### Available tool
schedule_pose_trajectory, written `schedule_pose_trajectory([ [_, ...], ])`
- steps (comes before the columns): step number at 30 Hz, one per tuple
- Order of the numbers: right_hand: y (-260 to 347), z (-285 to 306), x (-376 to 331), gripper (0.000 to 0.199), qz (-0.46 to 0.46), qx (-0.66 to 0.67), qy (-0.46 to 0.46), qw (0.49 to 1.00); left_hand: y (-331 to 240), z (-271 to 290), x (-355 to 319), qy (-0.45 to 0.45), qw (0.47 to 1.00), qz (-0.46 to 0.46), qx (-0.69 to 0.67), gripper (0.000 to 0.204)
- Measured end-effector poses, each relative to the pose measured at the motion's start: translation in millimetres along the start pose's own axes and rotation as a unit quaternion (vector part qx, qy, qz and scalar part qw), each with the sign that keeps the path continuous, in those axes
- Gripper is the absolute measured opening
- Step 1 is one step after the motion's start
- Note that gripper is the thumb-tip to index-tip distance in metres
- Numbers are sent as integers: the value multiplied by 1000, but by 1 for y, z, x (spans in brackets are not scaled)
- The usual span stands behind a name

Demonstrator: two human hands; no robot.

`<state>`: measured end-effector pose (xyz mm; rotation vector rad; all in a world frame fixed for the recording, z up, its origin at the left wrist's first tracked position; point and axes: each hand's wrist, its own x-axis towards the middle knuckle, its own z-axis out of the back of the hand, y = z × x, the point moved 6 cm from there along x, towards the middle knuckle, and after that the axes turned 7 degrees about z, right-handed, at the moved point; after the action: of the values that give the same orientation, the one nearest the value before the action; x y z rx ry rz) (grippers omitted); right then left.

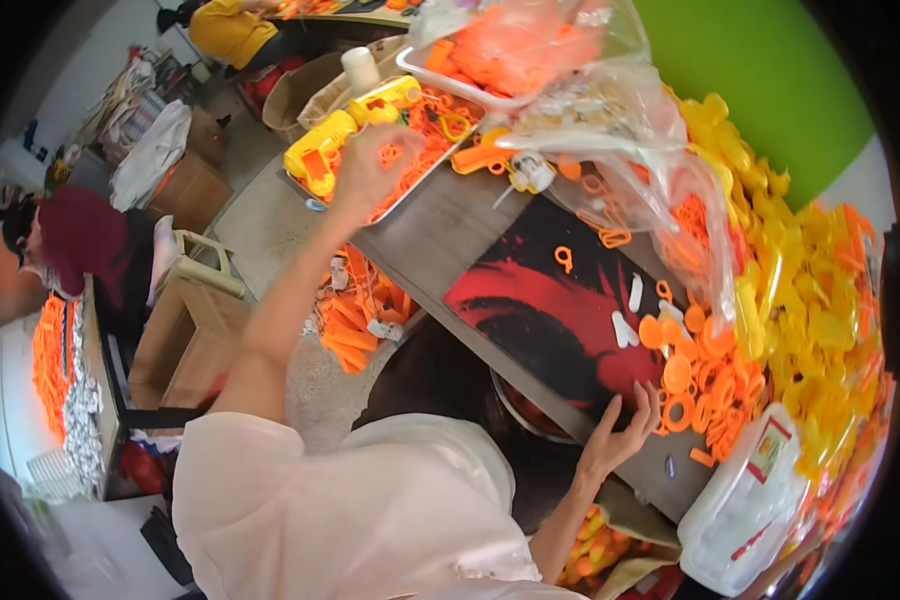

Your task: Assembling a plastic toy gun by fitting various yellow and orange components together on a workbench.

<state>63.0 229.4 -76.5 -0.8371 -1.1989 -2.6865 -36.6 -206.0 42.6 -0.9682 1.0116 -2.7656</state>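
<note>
My left hand (370, 165) is stretched far out to the metal tray (395, 205) of small orange plastic parts, its fingers closed around an orange ring-shaped piece (390, 153). A yellow and orange toy gun (335, 140) lies in the tray just left of that hand. My right hand (625, 430) rests with fingers spread on the near edge of the table, on a red and black mat (540, 310). It touches the edge of a heap of orange rings and discs (710, 385) and holds nothing.
A large pile of yellow plastic shells (810, 300) fills the right side. Clear bags of orange parts (530, 50) sit behind the tray. A white lidded box (745, 510) stands at the near right. Another person (80, 245) sits at the left beside cardboard boxes (185, 340).
</note>
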Motion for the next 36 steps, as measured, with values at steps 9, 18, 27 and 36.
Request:
schedule_pose_trajectory([
  [9,6,7,5,19,6,-53,-34,998,201,-15,156,104,951,168,236,60],
  [18,-4,4,4,13,-44,35,-64,996,286,-45,182,280,930,137,197,73],
  [27,-49,66,60,18,-39,-126,-123,984,204,27,151,101,882,281,-365,43],
  [36,-96,79,73,18,-80,-203,54,974,57,-21,42,184,912,222,-292,56],
])
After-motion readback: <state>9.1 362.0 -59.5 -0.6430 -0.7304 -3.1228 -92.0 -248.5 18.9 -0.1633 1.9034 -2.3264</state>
